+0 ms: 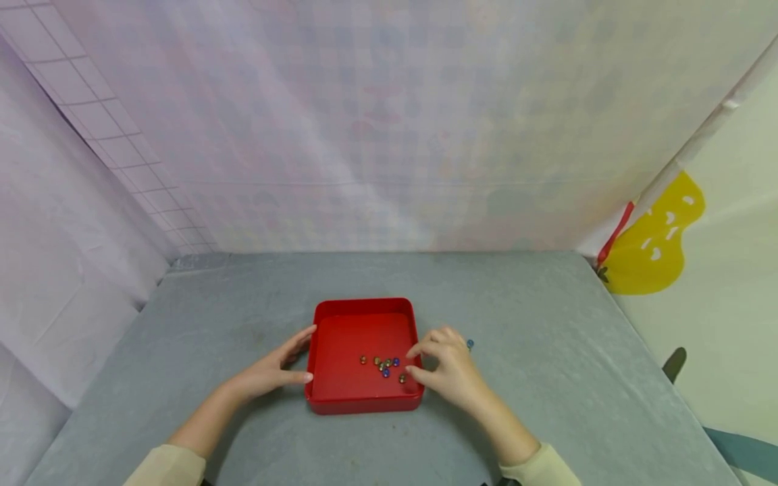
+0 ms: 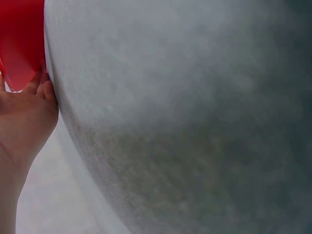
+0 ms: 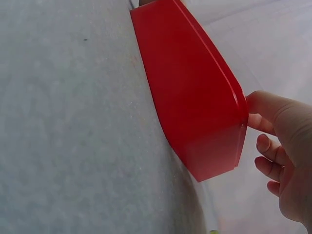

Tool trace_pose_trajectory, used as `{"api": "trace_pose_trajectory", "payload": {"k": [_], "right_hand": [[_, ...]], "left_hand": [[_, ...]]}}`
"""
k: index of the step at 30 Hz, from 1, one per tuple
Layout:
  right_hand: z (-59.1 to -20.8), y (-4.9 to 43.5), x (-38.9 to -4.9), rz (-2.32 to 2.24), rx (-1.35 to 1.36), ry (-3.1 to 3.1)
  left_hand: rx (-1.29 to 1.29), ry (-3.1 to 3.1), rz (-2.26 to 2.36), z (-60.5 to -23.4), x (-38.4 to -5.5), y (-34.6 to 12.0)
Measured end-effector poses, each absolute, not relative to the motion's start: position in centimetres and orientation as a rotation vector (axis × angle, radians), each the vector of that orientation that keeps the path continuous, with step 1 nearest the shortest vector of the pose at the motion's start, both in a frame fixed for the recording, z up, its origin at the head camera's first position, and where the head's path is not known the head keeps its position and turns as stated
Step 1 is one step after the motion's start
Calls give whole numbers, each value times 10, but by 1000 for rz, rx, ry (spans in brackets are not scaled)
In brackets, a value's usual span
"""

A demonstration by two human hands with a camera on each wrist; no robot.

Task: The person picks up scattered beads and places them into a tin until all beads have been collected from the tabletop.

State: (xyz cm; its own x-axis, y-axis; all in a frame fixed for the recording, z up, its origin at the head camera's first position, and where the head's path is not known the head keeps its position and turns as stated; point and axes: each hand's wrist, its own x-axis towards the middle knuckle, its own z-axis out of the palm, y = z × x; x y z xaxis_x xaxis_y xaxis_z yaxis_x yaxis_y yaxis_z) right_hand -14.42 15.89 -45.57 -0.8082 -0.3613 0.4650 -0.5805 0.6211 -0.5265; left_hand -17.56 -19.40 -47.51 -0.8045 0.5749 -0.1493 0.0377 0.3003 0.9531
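A square red tray stands on the grey cloth, with several small shiny marbles grouped in its right half. At the tray's left side is my left hand, its thumb and fingers spread and touching the wall and rim. My right hand reaches over the right rim, thumb and index finger apart above the inside edge. Nothing shows between those two fingertips. In the right wrist view, the other fingers curl loosely outside the red wall; the tray's inside is hidden there.
A blue marble lies on the grey table cloth just right of my right hand. Pale patterned curtains rise behind the table and along its left side. A yellow printed shape marks the right-hand curtain.
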Motion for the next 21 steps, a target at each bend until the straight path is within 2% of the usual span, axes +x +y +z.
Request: {"api": "trace_pose_trajectory", "payload": {"k": [21], "right_hand": [[-458,175,-146,983,738,-2470]], "left_hand": [[542,2120,1513,-476,-175,-193]]}}
